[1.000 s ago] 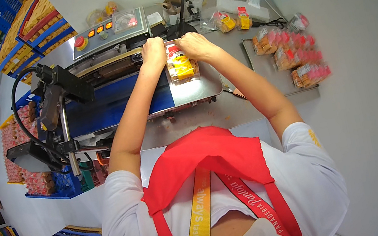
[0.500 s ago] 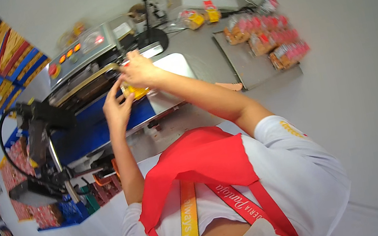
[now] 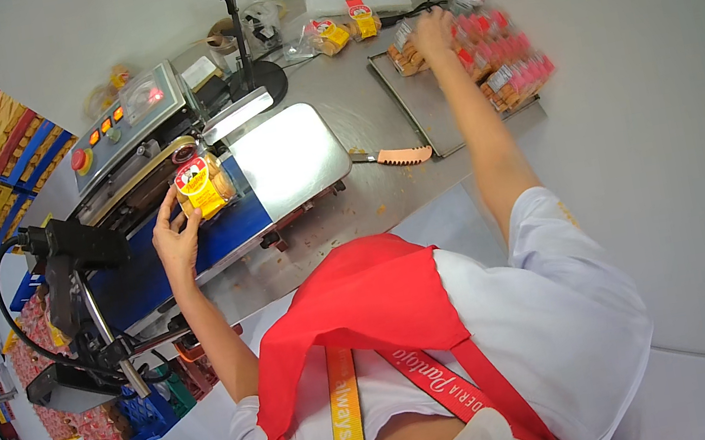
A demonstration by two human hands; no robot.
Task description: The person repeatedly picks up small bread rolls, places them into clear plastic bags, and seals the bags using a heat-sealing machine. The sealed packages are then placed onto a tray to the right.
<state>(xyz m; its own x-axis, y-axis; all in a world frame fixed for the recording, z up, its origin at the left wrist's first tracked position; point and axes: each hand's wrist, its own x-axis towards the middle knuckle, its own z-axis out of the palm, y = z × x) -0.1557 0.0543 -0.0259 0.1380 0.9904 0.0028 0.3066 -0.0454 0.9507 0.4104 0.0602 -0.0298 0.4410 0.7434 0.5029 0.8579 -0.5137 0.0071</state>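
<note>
Both hands have parted since a second ago: the right hand [image 3: 433, 34] has swung across to the pink-topped packs [image 3: 488, 55], and one yellow-labelled pack [image 3: 203, 188] has gone from the steel plate [image 3: 290, 160] to the single blue belt [image 3: 234, 233]. From where I stand I count three rows of pink-topped packs at the metal tray [image 3: 438, 125], two loose yellow-labelled packs [image 3: 330, 36] at the back of the desk [image 3: 353, 88], and one toothed salmon-coloured tool [image 3: 404, 156] between plate and tray. That belt pack lies just beyond the left hand [image 3: 175, 242], whose thumb and fingers grasp its near left edge; the right hand is at the farthest row, whether clenched on something I cannot tell
</note>
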